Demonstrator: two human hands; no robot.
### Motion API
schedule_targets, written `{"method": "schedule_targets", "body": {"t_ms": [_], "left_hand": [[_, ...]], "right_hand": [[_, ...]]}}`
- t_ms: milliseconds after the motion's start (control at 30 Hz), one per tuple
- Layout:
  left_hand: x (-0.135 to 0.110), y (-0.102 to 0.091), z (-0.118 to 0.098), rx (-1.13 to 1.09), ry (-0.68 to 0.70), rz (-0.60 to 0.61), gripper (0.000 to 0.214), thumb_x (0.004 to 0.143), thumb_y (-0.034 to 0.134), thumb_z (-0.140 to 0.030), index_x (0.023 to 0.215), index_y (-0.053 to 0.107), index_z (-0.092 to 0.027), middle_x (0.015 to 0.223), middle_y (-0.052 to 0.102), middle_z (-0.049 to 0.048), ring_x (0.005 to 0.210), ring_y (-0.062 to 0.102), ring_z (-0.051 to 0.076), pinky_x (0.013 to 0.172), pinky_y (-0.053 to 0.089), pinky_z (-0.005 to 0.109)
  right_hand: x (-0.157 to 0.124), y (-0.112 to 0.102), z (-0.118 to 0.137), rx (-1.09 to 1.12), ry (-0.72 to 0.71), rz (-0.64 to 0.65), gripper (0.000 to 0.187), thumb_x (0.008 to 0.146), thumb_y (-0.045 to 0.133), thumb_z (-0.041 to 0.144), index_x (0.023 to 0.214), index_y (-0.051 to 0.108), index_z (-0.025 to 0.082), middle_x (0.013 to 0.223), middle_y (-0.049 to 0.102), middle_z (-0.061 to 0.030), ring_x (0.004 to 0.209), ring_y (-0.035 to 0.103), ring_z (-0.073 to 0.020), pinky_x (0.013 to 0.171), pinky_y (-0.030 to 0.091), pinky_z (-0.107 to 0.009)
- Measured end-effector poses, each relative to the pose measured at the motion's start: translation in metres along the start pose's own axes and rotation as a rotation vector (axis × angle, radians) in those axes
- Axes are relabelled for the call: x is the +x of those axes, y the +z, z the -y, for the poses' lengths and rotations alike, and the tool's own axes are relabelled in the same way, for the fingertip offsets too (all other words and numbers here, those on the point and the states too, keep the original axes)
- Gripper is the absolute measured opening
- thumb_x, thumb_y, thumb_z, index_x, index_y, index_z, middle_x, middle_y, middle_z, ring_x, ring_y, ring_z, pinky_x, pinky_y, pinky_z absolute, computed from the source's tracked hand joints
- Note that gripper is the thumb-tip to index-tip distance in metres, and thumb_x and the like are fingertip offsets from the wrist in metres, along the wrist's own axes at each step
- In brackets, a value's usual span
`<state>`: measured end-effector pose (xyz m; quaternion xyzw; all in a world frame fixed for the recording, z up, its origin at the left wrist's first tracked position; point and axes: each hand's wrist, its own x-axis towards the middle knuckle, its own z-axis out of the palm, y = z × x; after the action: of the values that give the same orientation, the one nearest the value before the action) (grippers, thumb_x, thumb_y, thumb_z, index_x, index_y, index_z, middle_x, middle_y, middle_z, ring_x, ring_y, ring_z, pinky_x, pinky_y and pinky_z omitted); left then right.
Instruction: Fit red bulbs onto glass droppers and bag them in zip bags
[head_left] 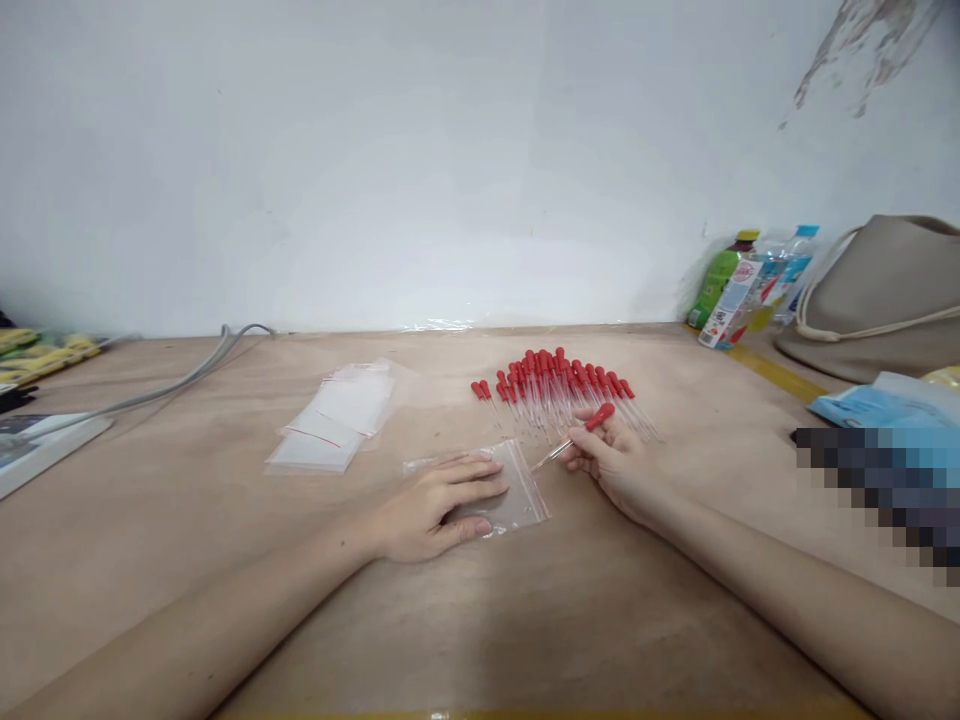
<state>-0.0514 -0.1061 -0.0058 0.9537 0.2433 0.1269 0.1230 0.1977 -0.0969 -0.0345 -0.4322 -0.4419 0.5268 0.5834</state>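
My left hand [450, 500] lies flat with its fingers stretched over a clear zip-lock bag [517, 500] on the table. The bag's zip edge faces right. Between the fingers of my right hand [611, 465] is a glass dropper [559, 450] with a red rubber bulb. Its thin tip points down and left, close to the bag's zip edge; I cannot tell whether it touches. Just behind my right hand, a pile of red-bulbed droppers [544, 375] lies fanned out, bulbs toward the wall. Part of the bag is hidden under my left hand.
Several more plastic bags [337, 405] are stacked at the left back. A grey cable [172, 380] runs along the left. Drink cartons and bottles [739, 290], a grey bag [885, 290] and a blue packet [892, 410] stand or lie at the right. The wall [375, 170] bounds the table behind.
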Motion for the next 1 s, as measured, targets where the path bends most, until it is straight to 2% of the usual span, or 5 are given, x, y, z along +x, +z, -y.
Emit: {"method": "schedule_targets", "body": {"t_ms": [133,400,567,733,1000], "left_hand": [[0.001,0.002,0.002,-0.021,-0.005,0.009,0.044,0.085,0.048,-0.032,0.128,0.042,-0.024,0.136,0.039,0.0088,0.125,0.036,0.021,0.104,0.03,0.042],[0.007,-0.001,0.001,-0.086,0.01,0.028,0.052,0.084,0.049,-0.035,0.133,0.033,-0.026,0.139,0.034,0.0072,0.125,0.035,0.022,0.103,0.029,0.041],[0.009,0.0,0.002,-0.105,0.015,0.029,0.053,0.085,0.048,-0.036,0.134,0.031,-0.025,0.139,0.034,0.0071,0.126,0.034,0.022,0.103,0.03,0.039],[0.008,0.005,0.006,-0.102,0.043,0.009,0.054,0.085,0.047,-0.035,0.135,0.028,-0.024,0.137,0.036,0.0082,0.123,0.037,0.021,0.102,0.032,0.037],[0.007,0.004,0.004,-0.04,-0.002,-0.057,0.045,0.083,0.05,-0.039,0.125,0.046,-0.023,0.116,0.05,0.0094,0.105,0.05,0.021,0.09,0.042,0.034]], "right_hand": [[-0.009,0.009,0.001,0.028,-0.017,-0.015,0.052,0.061,0.071,0.031,0.097,0.033,0.023,0.065,0.06,0.0047,0.057,0.061,-0.0131,0.057,0.049,-0.027],[-0.012,0.006,0.003,0.18,0.198,0.16,0.029,0.065,0.067,0.033,0.075,0.045,0.018,0.071,0.064,-0.0032,0.065,0.063,-0.0151,0.066,0.048,-0.029],[-0.017,-0.003,0.0,-0.034,0.101,0.261,0.027,0.061,0.073,0.028,0.077,0.054,0.017,0.058,0.058,0.0033,0.053,0.054,-0.0074,0.054,0.043,-0.022],[-0.021,0.002,0.003,-0.211,0.135,0.33,0.033,0.058,0.074,0.036,0.072,0.05,0.018,0.053,0.055,0.0048,0.045,0.048,-0.0065,0.045,0.038,-0.02],[-0.018,0.003,0.002,-0.611,-0.053,0.359,0.024,0.063,0.068,0.041,0.068,0.068,0.018,0.055,0.054,0.0028,0.05,0.044,-0.0074,0.047,0.034,-0.021]]}}
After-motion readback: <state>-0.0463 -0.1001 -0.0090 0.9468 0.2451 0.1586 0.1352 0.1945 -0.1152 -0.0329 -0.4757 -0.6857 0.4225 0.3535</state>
